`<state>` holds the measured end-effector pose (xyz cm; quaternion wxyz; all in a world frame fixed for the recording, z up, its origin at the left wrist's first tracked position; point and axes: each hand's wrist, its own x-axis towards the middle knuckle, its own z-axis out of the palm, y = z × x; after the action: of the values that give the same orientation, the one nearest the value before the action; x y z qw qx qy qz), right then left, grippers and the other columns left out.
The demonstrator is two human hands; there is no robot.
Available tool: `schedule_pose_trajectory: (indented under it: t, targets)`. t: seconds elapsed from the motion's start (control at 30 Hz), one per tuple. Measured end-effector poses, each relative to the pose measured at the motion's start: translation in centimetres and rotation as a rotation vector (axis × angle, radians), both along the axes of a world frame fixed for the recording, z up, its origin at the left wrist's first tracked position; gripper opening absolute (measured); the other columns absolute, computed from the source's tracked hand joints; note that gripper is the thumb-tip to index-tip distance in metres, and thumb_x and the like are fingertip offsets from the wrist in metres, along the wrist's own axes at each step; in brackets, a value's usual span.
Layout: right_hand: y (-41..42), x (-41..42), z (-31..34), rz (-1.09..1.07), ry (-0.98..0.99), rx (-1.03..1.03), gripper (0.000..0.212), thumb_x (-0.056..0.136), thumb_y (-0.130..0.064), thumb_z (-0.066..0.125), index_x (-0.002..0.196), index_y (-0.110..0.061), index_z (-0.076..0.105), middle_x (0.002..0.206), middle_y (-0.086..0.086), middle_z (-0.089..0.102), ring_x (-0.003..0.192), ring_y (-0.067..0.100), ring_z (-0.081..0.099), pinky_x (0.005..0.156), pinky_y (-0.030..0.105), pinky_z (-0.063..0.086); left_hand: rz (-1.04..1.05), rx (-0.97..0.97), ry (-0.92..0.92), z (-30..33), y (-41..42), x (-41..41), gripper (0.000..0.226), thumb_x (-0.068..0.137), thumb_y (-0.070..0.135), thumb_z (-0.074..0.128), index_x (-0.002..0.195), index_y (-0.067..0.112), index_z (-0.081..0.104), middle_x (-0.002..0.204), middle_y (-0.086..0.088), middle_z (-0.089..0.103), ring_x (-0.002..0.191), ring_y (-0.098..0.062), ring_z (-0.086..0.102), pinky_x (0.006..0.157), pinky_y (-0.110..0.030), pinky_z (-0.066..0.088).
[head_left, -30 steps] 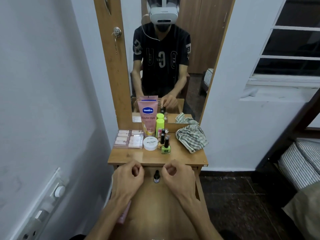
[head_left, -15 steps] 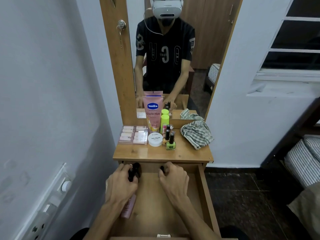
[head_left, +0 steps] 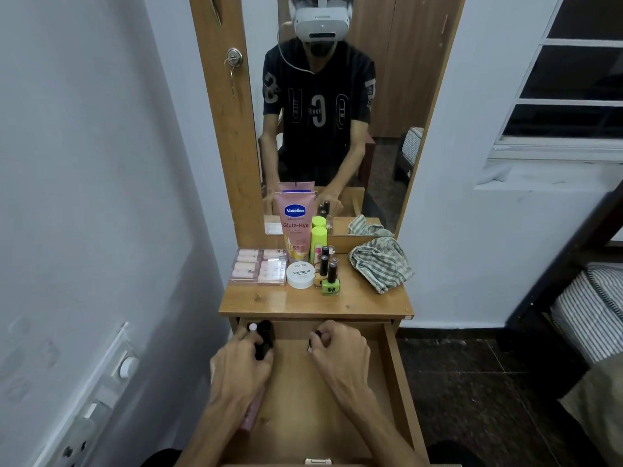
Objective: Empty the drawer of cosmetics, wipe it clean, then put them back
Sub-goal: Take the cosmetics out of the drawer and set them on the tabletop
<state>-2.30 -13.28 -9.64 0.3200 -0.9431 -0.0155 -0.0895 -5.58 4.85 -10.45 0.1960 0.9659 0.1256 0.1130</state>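
Both hands deep in the drawer (head_left: 397,382): left hand (head_left: 241,364) grips black bottles (head_left: 264,342), right hand (head_left: 340,348) pinches something small and dark (head_left: 316,336), mostly hidden by fingers

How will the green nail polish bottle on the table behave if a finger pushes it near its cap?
The green nail polish bottle stands upright with a tall black cap on a small base, so it would probably tip rather than slide. Other bottles crowd behind it and might fall too. It looks like glass, so likely fragile.
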Motion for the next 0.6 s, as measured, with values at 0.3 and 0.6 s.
schedule_pose_trajectory:
  t: [0.3,0.6]
  targets:
    - [-4.1,-0.1,6.1,-0.044,-0.141,0.13,0.01,0.077,-0.039,0.074,0.069,-0.034,0.071,0.065,-0.021,0.066,0.066,-0.004,0.064,0.061,0.022,0.054,-0.086,-0.21,-0.184,4.4,-2.4,0.0,0.02,0.064,0.043,0.078,0.073,0.032,0.063,0.064,0.018,0.06,0.064,0.004,0.056,0.057,-0.018,0.039]
    - [-4.1,4.4,9.7,-0.029,-0.195,0.118,0.012,0.08,-0.035,0.076,0.086,-0.027,0.083,0.075,-0.015,0.074,0.073,0.002,0.068,0.073,0.033,0.061,-0.21,-0.295,-0.264,9.8,-4.6,6.7,0.015,0.068,0.041,0.073,0.072,0.029,0.065,0.061,0.011,0.061,0.061,-0.004,0.058,0.054,-0.023,0.046]
